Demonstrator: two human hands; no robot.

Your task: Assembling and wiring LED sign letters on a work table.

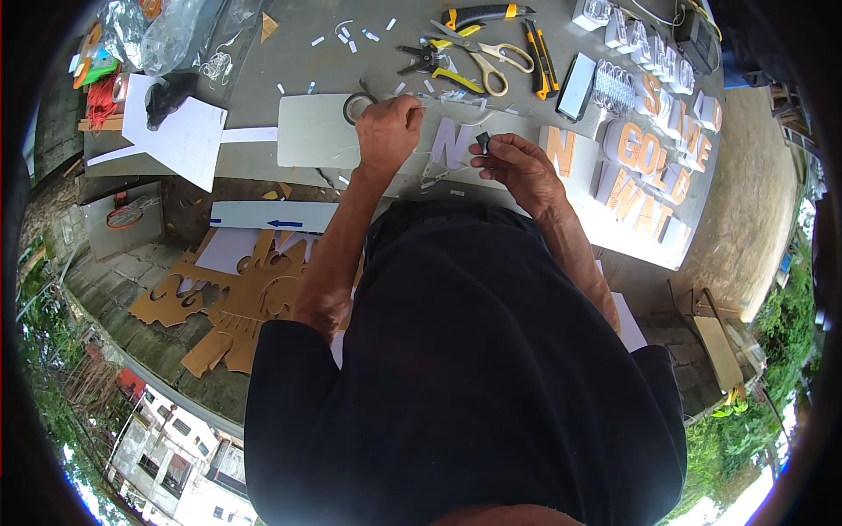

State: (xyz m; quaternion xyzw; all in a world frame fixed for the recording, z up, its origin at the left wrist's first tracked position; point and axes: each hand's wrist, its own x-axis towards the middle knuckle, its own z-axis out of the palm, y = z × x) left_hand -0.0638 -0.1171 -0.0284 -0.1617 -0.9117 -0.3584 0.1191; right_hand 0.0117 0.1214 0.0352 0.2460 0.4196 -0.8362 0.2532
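Note:
My left hand (390, 131) is closed in a fist over a white board (307, 131); what its fingers hold, if anything, is hidden. Just beside it lies a black ring that looks like a roll of tape (349, 112), partly covered by the hand. Between thumb and fingers my right hand (524, 171) pinches a small black piece (482, 143), too small to name. A pale letter N (450, 145) lies between my hands, with thin white wire (430, 173) by its lower edge.
Beyond my hands lie scissors (491, 66), a wire stripper (447, 74), cutter knives (541, 61) and a phone (576, 86). Cut-out letters (636, 145) fill the right side, near coiled LED strips (614, 88). Cardboard scraps (237, 289) lie below the table's near edge.

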